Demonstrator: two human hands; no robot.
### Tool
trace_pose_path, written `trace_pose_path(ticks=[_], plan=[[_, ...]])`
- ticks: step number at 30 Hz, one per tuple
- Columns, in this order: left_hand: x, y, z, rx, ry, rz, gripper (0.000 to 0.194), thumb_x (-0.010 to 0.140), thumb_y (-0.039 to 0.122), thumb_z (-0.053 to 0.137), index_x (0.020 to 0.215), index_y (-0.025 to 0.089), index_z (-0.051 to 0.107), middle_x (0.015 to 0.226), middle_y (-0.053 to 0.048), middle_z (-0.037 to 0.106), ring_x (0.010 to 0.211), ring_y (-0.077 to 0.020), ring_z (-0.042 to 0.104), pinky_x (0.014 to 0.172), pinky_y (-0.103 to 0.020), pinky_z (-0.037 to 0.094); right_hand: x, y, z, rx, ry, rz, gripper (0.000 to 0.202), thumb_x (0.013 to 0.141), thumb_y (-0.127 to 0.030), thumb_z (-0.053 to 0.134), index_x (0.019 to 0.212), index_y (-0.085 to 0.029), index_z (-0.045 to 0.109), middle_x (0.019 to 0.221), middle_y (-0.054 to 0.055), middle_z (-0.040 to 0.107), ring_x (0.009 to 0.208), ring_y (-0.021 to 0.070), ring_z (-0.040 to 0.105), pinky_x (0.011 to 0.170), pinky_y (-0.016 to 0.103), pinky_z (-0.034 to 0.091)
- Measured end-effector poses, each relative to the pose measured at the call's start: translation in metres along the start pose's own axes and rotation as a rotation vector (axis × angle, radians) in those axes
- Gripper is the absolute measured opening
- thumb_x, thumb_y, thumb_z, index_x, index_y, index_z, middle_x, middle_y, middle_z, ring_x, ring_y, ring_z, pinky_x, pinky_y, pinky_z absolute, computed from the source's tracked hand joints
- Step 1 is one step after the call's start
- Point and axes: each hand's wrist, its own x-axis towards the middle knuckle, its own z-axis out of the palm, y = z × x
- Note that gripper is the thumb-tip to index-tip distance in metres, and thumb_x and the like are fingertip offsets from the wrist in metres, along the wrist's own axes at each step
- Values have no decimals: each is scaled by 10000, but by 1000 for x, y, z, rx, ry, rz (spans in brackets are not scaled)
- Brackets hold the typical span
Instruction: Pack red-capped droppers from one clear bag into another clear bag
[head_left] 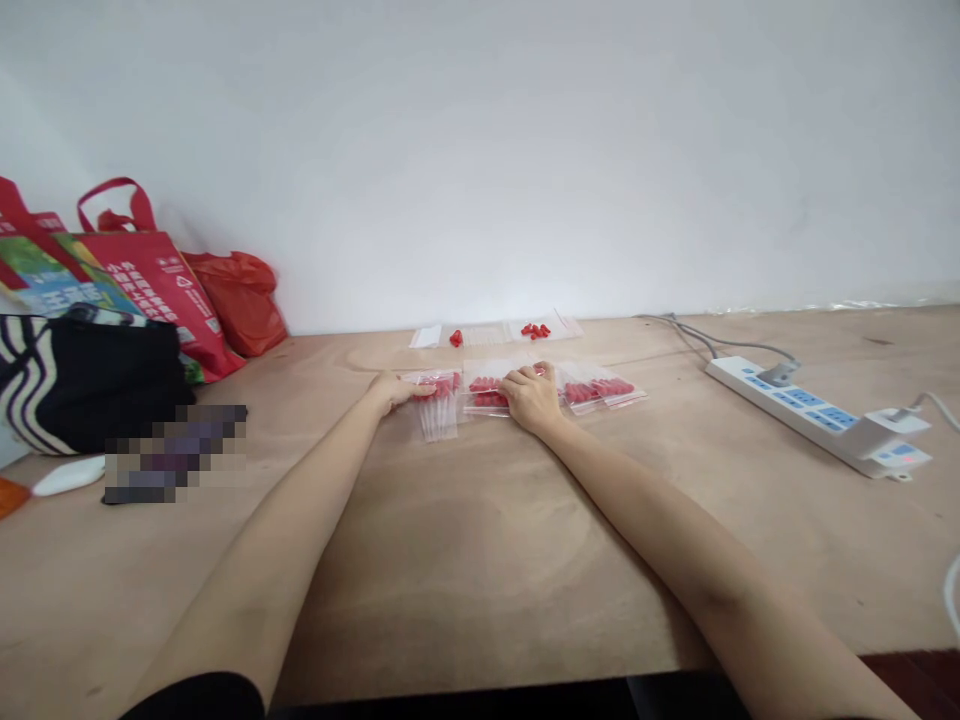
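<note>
My left hand (pixel 388 390) rests on the tabletop with its index finger stretched over a clear plastic bag (pixel 438 420). Red pieces (pixel 448 382) lie along the top of that bag, above thin clear strips or tubes. My right hand (pixel 531 396) lies palm down, fingers spread and slightly bent, across flat clear bags. One bag of red pieces (pixel 486 391) shows on its left, and another bag (pixel 600 390) of red pieces is on its right. The exact kind of the red pieces is too small to tell. My right fingertips are partly hidden.
Behind the bags lie loose red pieces (pixel 535 331) on clear plastic, with a small red piece (pixel 456 339) nearby. A white power strip (pixel 810 410) with cables is at right. Red shopping bags (pixel 161 290), a black striped bag (pixel 105 375) and a blurred-out dark object (pixel 176 455) occupy the left.
</note>
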Motion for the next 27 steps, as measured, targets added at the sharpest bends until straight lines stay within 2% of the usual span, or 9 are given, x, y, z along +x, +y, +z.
trace_pose_path(ticks=[5, 11, 14, 16, 18, 19, 20, 23, 27], plan=[[-17, 8, -5, -110, -53, -55, 326, 336, 195, 802, 553, 127, 568, 524, -10, 597, 536, -164, 561, 477, -247, 422, -10, -3, -12, 86, 7, 79, 196, 815, -349, 475, 881, -214, 601, 880, 52, 588, 871, 188, 464, 816, 386, 197], [-46, 26, -20, -331, -48, 43, 266, 485, 196, 755, 674, 118, 585, 628, -16, 614, 572, -113, 572, 589, -244, 482, -28, -10, -34, 318, 56, 168, 148, 785, -284, 510, 861, -198, 604, 813, 47, 586, 804, 168, 507, 740, 333, 307], [-61, 37, -11, -470, -40, 280, 319, 494, 218, 757, 727, 122, 562, 690, 0, 611, 600, -91, 570, 622, -231, 483, -31, -21, -40, 671, 23, 242, 233, 741, -307, 562, 941, -188, 575, 815, 40, 591, 579, 108, 498, 583, 269, 383], [-71, 45, 3, -508, -38, 460, 342, 503, 258, 759, 731, 133, 536, 691, 11, 600, 613, -86, 566, 611, -214, 477, -27, -32, -41, 922, -7, 337, 469, 681, -352, 623, 1104, -205, 484, 907, 51, 589, 459, 69, 452, 482, 244, 395], [-82, 54, 20, -506, -44, 651, 333, 540, 293, 746, 723, 144, 511, 703, 8, 599, 649, -92, 573, 612, -205, 475, -19, -41, -39, 1112, -5, 435, 685, 619, -375, 673, 1212, -229, 364, 978, 67, 574, 443, 64, 464, 452, 239, 412], [-88, 59, 29, -496, -52, 735, 320, 573, 309, 729, 730, 148, 502, 731, -3, 605, 675, -99, 579, 625, -211, 479, -14, -44, -38, 1180, 3, 466, 716, 605, -380, 683, 1219, -228, 347, 953, 63, 581, 459, 74, 484, 455, 240, 422], [-93, 62, 37, -477, -73, 807, 299, 611, 316, 706, 738, 152, 491, 759, -17, 611, 700, -110, 587, 637, -225, 485, -8, -45, -37, 1231, 8, 479, 685, 608, -387, 679, 1196, -217, 370, 892, 51, 594, 482, 89, 506, 468, 243, 432], [-104, 68, 52, -365, -161, 1004, 223, 701, 295, 637, 754, 160, 469, 821, -43, 617, 769, -136, 602, 687, -268, 498, 3, -34, -37, 1251, 34, 438, 380, 687, -399, 602, 987, -181, 517, 698, 19, 593, 586, 137, 560, 548, 269, 460], [-100, 52, 52, 8, -189, 1285, 52, 756, 188, 571, 756, 153, 532, 816, -48, 638, 791, -131, 608, 739, -268, 495, 0, -2, -34, 968, 127, 278, 211, 695, -257, 568, 888, -173, 570, 912, 70, 593, 851, 182, 561, 717, 319, 453]])
